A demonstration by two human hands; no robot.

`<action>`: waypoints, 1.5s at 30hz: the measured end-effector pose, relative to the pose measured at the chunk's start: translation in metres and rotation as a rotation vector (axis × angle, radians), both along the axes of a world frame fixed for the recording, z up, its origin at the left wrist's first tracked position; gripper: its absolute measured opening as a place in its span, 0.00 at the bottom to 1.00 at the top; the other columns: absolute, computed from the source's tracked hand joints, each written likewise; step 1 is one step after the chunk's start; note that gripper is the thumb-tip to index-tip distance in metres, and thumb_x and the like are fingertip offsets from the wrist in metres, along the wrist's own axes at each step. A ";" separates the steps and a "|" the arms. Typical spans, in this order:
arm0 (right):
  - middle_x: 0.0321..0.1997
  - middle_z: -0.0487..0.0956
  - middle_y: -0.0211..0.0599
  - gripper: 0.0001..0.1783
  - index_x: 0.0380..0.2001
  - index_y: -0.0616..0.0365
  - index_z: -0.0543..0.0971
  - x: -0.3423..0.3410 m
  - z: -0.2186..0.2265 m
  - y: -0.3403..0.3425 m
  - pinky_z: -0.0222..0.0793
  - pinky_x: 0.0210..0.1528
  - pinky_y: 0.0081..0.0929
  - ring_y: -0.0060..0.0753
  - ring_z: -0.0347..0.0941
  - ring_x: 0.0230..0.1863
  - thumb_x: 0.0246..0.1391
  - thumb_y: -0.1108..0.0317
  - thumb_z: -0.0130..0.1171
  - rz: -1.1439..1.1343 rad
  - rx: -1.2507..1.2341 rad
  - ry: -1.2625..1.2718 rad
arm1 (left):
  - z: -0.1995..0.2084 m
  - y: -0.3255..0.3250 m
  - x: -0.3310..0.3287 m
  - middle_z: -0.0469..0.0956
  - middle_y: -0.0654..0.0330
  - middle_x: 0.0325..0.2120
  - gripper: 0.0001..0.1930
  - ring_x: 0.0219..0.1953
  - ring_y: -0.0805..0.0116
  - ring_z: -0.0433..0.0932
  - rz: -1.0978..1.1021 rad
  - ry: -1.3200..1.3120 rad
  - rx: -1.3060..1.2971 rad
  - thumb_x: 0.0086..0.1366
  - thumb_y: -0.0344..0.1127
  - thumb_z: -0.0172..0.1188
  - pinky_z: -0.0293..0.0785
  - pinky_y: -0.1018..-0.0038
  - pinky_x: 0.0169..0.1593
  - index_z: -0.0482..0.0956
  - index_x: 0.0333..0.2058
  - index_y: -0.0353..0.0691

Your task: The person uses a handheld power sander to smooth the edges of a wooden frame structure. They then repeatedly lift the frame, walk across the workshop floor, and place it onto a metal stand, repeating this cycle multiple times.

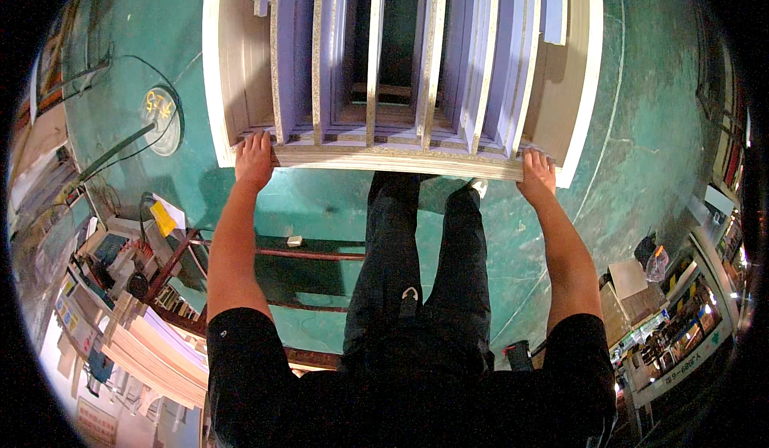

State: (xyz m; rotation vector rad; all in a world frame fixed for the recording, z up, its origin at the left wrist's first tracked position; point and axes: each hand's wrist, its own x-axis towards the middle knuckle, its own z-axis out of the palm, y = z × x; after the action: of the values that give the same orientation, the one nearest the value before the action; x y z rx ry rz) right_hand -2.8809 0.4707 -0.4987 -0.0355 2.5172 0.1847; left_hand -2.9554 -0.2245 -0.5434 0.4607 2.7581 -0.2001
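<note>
A large wooden case (392, 160) with pale layered edges fills the upper middle of the head view. Inside it, several upright boards (374, 64) with speckled particle-board edges and purple faces stand in a row, with gaps between them. Fingers curled over the near rim, my left hand (255, 160) grips the case close to its left corner. My right hand (538, 172) holds the same rim close to the right corner, fingers bent over the top. Both arms reach forward, nearly straight. The far end of the case lies outside the picture.
Green floor (585, 232) surrounds my legs. To the left stands a round base (164, 120) with a pole and cable. A dark red metal frame (312, 255) bearing a small white block lies behind my left arm, near stacked boards (152, 352). Cluttered shelving (673, 328) stands at right.
</note>
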 end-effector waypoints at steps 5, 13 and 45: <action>0.64 0.73 0.35 0.37 0.60 0.50 0.71 0.006 -0.012 0.006 0.59 0.70 0.50 0.42 0.68 0.68 0.44 0.64 0.72 0.000 0.013 0.050 | 0.010 0.008 -0.016 0.73 0.56 0.54 0.25 0.61 0.53 0.70 0.037 -0.195 -0.058 0.57 0.32 0.63 0.64 0.55 0.66 0.72 0.55 0.41; 0.57 0.75 0.35 0.34 0.55 0.51 0.73 0.007 -0.018 0.012 0.55 0.71 0.54 0.40 0.70 0.65 0.42 0.63 0.74 0.072 0.013 0.086 | 0.010 0.007 -0.026 0.75 0.55 0.49 0.20 0.58 0.52 0.71 -0.009 -0.210 -0.065 0.55 0.31 0.63 0.66 0.56 0.64 0.75 0.48 0.40; 0.59 0.77 0.36 0.31 0.51 0.52 0.75 0.000 -0.005 0.009 0.60 0.73 0.54 0.45 0.72 0.63 0.41 0.66 0.75 0.027 -0.141 0.081 | 0.007 -0.004 -0.025 0.74 0.56 0.57 0.29 0.63 0.51 0.69 0.068 -0.267 0.042 0.54 0.30 0.69 0.66 0.54 0.65 0.76 0.56 0.42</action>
State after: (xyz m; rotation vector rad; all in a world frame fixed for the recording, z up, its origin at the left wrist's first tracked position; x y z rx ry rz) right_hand -2.8810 0.4799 -0.5034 -0.1207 2.6075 0.0198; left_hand -2.9803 -0.2290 -0.5359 0.3733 2.5148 -0.0590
